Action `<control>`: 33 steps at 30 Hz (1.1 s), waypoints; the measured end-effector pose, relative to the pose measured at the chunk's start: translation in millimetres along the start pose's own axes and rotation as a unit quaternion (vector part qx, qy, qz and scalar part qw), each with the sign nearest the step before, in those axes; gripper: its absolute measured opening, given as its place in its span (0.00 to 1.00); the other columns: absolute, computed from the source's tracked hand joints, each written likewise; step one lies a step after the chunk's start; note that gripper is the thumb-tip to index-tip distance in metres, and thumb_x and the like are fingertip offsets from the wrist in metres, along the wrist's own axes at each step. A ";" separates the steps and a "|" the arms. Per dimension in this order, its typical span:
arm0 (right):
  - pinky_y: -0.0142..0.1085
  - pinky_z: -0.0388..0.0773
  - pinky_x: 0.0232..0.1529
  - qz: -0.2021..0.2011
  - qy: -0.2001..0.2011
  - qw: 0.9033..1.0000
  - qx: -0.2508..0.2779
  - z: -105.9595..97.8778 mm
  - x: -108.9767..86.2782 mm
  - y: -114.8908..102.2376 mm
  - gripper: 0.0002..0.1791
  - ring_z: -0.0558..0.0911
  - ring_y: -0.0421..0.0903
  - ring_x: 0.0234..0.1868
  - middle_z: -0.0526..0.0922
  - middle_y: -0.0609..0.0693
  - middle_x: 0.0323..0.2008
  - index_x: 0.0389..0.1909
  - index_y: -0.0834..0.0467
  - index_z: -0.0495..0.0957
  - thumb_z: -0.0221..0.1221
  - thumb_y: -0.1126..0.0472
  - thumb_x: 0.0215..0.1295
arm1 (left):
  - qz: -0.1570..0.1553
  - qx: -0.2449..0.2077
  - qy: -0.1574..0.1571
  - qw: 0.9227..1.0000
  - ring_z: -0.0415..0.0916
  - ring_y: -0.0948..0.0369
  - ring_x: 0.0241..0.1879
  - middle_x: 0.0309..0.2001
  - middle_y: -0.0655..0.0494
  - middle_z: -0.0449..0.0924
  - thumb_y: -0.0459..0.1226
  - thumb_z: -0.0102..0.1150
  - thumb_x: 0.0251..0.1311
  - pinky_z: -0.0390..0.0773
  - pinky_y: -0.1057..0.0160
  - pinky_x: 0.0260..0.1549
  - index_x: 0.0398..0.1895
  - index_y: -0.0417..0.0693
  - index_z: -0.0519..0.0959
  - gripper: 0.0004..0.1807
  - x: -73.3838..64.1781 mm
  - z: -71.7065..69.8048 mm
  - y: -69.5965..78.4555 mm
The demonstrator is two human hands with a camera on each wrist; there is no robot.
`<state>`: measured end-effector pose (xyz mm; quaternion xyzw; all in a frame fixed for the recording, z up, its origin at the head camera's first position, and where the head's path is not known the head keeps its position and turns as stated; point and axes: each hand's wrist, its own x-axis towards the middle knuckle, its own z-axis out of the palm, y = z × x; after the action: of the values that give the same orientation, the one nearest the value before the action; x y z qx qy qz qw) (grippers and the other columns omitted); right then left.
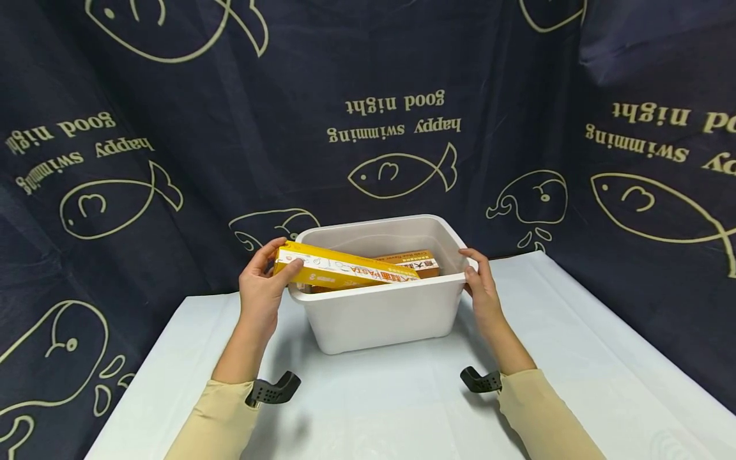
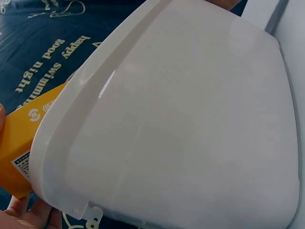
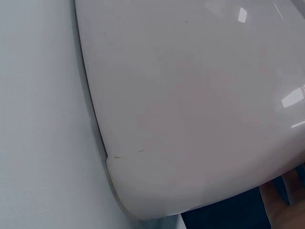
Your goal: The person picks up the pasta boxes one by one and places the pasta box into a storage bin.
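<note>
A long yellow pasta box (image 1: 345, 265) lies tilted across the front left of a white plastic bin (image 1: 379, 316), its left end raised over the rim and its right end down inside. My left hand (image 1: 261, 281) grips that raised end, thumb on the near face and fingers behind. In the left wrist view the orange-yellow box end (image 2: 21, 138) sticks out past the bin's rim. My right hand (image 1: 482, 281) holds the bin's right rim, thumb near the front corner. Inside the bin, an orange-brown box (image 1: 422, 263) lies partly hidden under the yellow one.
The bin stands on a table with a white cover (image 1: 368, 396). A dark blue curtain (image 1: 397, 64) with fish and whale drawings hangs behind the table and along both sides. Black straps (image 1: 276, 388) sit on both wrists over beige sleeves.
</note>
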<state>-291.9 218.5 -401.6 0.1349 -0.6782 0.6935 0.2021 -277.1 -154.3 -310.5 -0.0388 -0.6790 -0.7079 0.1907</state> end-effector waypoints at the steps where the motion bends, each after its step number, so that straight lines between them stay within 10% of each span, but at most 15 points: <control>1: 0.44 0.59 0.66 0.000 0.000 1.000 0.000 0.1 -0.1 -0.1 0.26 0.62 0.49 0.70 0.59 0.48 0.72 0.72 0.55 0.56 0.39 0.53 0.77 | 0.001 0.005 -0.001 1.000 0.71 0.56 0.55 0.58 0.59 0.70 0.33 0.71 0.56 0.79 0.75 0.48 0.62 0.56 0.78 0.29 0.6 1.6 0.2; 16: 0.55 0.56 0.70 0.000 -0.002 1.000 -0.014 1.2 1.6 -2.1 0.26 0.60 0.52 0.73 0.58 0.49 0.73 0.72 0.55 0.56 0.38 0.52 0.77 | -0.015 0.062 -0.030 0.998 0.75 0.57 0.53 0.57 0.60 0.71 0.39 0.73 0.55 0.79 0.75 0.46 0.62 0.62 0.77 0.29 3.6 8.9 -1.7; 33: 0.38 0.61 0.63 0.003 0.004 1.000 -0.011 2.0 -1.1 -3.8 0.26 0.63 0.48 0.69 0.59 0.48 0.71 0.72 0.55 0.56 0.38 0.53 0.77 | -0.031 0.150 -0.101 0.983 0.68 0.60 0.66 0.67 0.59 0.71 0.42 0.73 0.55 0.73 0.70 0.60 0.67 0.61 0.73 0.34 9.3 8.2 -12.5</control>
<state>-289.3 216.3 -398.7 0.1283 -0.6854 0.6871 0.2040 -291.4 -148.2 -318.8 -0.0602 -0.7942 -0.5958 0.1030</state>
